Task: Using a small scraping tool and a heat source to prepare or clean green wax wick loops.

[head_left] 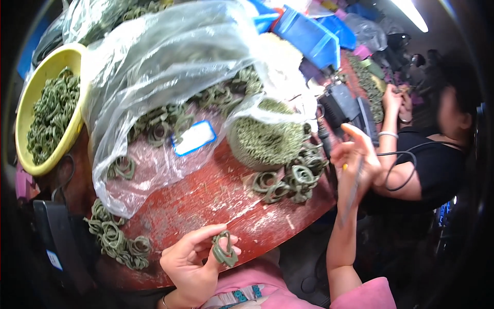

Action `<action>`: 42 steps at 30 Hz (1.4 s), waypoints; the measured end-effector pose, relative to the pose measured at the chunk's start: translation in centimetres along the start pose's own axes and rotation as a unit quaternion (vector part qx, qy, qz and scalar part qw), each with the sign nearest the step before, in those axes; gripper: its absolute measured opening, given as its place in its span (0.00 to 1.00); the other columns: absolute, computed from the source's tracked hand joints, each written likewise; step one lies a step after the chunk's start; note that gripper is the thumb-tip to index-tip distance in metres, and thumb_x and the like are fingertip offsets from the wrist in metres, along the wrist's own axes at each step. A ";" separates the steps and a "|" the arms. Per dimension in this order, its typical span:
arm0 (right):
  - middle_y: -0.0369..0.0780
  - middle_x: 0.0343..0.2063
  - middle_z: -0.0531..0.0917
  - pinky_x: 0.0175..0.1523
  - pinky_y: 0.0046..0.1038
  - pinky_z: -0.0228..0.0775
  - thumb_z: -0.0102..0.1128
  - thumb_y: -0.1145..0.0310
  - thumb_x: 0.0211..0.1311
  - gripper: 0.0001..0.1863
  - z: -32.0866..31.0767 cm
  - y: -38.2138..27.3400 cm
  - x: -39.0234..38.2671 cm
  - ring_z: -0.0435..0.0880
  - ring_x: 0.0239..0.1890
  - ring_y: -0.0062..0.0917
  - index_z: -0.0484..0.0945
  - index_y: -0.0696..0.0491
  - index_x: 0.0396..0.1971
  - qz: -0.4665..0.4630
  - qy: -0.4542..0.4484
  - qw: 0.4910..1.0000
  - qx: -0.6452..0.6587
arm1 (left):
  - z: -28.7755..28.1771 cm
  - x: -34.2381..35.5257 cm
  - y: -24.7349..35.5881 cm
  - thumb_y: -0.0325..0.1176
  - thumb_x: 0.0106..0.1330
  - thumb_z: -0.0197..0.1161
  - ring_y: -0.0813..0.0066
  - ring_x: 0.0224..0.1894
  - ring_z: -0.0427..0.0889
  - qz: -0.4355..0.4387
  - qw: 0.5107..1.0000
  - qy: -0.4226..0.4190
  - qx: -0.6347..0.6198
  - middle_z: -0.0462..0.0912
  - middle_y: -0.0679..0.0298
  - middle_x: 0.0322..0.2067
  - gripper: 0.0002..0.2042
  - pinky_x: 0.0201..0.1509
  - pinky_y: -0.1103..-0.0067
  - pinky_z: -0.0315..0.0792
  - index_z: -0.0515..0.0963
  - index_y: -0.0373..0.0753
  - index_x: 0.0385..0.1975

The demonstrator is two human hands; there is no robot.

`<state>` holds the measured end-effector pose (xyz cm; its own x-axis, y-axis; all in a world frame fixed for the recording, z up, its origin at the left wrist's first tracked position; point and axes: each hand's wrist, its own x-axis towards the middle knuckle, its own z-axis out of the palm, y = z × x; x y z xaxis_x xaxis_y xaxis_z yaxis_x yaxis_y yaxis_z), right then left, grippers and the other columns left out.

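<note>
Near the front edge of the table, my left hand [190, 265] pinches a green ring-shaped piece [225, 252] between thumb and fingers. My right hand [357, 159] is raised at the right, apart from that piece, with a thin grey pointed tool [355, 189] lying along its palm, held by bent fingers. A small pile of similar green rings [121, 239] lies left of my left hand. More green ring pieces [298, 177] sit at the table's right side, against a round mass of small green pieces [270, 136] partly wrapped in clear plastic.
A large clear plastic bag [170, 56] spreads over the red worn table [206, 193], with green rings and a blue-edged white label [194, 138] in it. A yellow basin [49, 167] of green pieces stands left. Blue bins [309, 38] are behind. A co-worker [427, 149] sits at right.
</note>
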<state>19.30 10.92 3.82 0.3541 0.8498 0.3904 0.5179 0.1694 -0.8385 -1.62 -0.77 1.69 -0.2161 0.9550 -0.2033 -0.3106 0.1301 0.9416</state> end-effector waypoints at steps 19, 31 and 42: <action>0.33 0.20 0.71 0.22 0.13 0.58 0.62 0.75 0.51 0.08 -3.3 -0.8 -3.6 0.68 0.18 0.10 0.71 0.60 0.27 0.077 -0.179 0.977 0.087 | -0.3 -0.3 0.0 0.20 0.55 0.60 0.72 0.25 0.79 -0.041 0.998 0.008 -0.043 0.77 0.57 0.24 0.08 0.29 0.80 0.75 0.72 0.26 0.33; 0.40 0.18 0.71 0.24 0.22 0.62 0.70 0.73 0.38 0.15 -3.2 -1.8 -3.8 0.70 0.18 0.24 0.72 0.60 0.23 -0.115 -0.178 0.953 -0.218 | -0.2 -0.4 -0.4 0.23 0.56 0.61 0.72 0.25 0.79 -0.027 0.999 0.014 -0.028 0.77 0.57 0.24 0.08 0.28 0.81 0.75 0.72 0.27 0.34; 0.38 0.16 0.69 0.23 0.23 0.59 0.69 0.70 0.40 0.15 -3.4 -2.2 -3.7 0.67 0.17 0.23 0.72 0.60 0.21 -0.095 -0.170 0.962 -0.189 | -0.2 -0.3 -0.4 0.25 0.57 0.60 0.72 0.24 0.79 -0.013 1.000 0.013 -0.019 0.76 0.56 0.24 0.09 0.27 0.81 0.74 0.71 0.27 0.34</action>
<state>19.47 5.73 5.49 -0.0170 0.9464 0.3225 0.8174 0.1989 -0.5407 -1.61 -1.18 1.32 -0.2308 0.9442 -0.2350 -0.3517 0.1443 0.9249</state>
